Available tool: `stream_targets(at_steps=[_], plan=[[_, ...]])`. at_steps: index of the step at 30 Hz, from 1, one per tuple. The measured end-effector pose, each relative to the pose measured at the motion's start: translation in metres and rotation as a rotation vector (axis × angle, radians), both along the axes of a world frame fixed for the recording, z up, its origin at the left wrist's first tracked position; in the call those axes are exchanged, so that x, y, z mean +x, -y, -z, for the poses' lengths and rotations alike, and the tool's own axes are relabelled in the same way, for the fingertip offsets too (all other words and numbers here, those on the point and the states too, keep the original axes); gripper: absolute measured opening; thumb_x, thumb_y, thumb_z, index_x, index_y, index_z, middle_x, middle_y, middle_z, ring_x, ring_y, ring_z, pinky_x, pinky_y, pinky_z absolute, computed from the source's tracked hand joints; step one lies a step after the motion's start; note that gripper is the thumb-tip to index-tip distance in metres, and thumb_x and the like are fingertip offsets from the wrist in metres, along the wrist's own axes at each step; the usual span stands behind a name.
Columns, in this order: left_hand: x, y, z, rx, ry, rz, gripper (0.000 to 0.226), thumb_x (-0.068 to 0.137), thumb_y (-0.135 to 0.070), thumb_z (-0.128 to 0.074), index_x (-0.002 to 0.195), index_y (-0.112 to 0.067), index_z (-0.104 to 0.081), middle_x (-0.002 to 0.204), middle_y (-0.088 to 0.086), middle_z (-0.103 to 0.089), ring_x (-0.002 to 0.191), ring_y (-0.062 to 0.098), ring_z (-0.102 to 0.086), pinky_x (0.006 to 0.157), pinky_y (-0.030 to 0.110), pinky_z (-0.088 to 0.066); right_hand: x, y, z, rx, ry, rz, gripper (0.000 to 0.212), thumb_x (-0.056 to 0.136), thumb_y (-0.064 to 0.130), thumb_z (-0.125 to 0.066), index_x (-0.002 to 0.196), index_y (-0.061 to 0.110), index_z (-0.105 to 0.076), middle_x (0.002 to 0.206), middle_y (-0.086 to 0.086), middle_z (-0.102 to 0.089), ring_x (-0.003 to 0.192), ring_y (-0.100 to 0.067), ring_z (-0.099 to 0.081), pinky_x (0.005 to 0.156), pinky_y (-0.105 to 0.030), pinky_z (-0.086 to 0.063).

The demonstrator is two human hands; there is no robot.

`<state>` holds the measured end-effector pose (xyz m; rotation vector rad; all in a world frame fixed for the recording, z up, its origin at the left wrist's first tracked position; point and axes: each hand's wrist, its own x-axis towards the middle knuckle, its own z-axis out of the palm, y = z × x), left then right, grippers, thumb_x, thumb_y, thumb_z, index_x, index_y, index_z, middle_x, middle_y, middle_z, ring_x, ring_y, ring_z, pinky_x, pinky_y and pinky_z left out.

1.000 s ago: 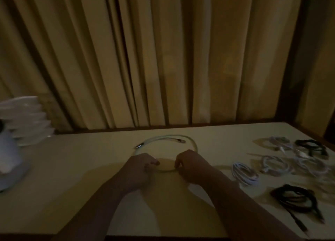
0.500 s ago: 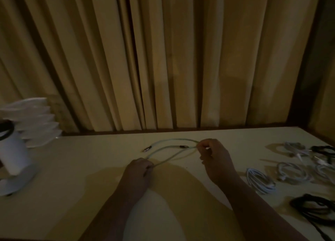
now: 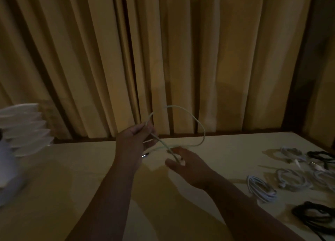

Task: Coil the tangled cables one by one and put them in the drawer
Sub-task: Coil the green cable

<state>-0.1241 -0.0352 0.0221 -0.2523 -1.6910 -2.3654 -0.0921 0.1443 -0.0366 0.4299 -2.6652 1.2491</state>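
Observation:
A pale cable loops up in the air above the cream table. My left hand is raised and grips one part of it, with a short end sticking up past the fingers. My right hand is lower and to the right, palm turned up, pinching another stretch of the same cable. One metal plug of the cable hangs near the table under my left hand. No drawer is in view.
Several coiled white cables and black cables lie along the table's right side. A white pleated lamp stands at the left edge. Yellow curtains hang close behind the table.
Both hands have lifted the cable off the table. My left hand rose and moved right, my right hand dropped lower and turned palm up, and the loop now stands in the air.

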Motion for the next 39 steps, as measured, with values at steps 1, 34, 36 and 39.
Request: stream_targets(at_steps=[1,34,36,39], plan=[[-0.005,0.0,-0.004,0.1,0.029,0.024,0.009,0.092,-0.009,-0.066,0.092,-0.003,-0.072,0.076,0.008,-0.072,0.07,0.016,-0.071,0.059,0.024,-0.058,-0.004,0.003,0.001,0.075,0.022,-0.009,0.04,0.099,0.045,-0.057,0.134,0.025,-0.058,0.13,0.01,-0.055,0.115,-0.008,-0.053,0.091,-0.025,-0.042],[-0.027,-0.004,0.058,-1.034,-0.492,-0.644,0.017,0.097,-0.023,-0.061,0.103,-0.022,-0.076,0.09,-0.004,-0.074,0.082,0.02,-0.057,0.073,0.031,-0.042,0.008,-0.036,-0.011,-0.504,0.39,-0.185,0.019,0.103,0.008,-0.052,0.11,0.003,-0.069,0.091,-0.013,-0.074,0.082,-0.025,-0.072,0.076,-0.035,-0.061],[-0.03,-0.005,0.063,-1.024,-0.446,-0.596,0.017,0.097,-0.022,-0.061,0.106,-0.022,-0.076,0.094,-0.004,-0.074,0.087,0.019,-0.058,0.075,0.028,-0.039,0.01,-0.037,-0.01,-0.494,0.448,-0.245,0.021,0.103,0.007,-0.05,0.114,0.001,-0.067,0.095,-0.015,-0.074,0.085,-0.026,-0.071,0.074,-0.033,-0.059],[-0.03,-0.01,0.068,-1.035,-0.424,-0.507,0.022,0.099,-0.023,-0.056,0.111,-0.019,-0.075,0.099,-0.002,-0.074,0.092,0.017,-0.064,0.078,0.027,-0.044,0.012,-0.034,-0.008,-0.566,0.561,-0.426,0.022,0.104,0.006,-0.046,0.117,-0.002,-0.062,0.098,-0.016,-0.07,0.084,-0.025,-0.069,0.071,-0.033,-0.057]])
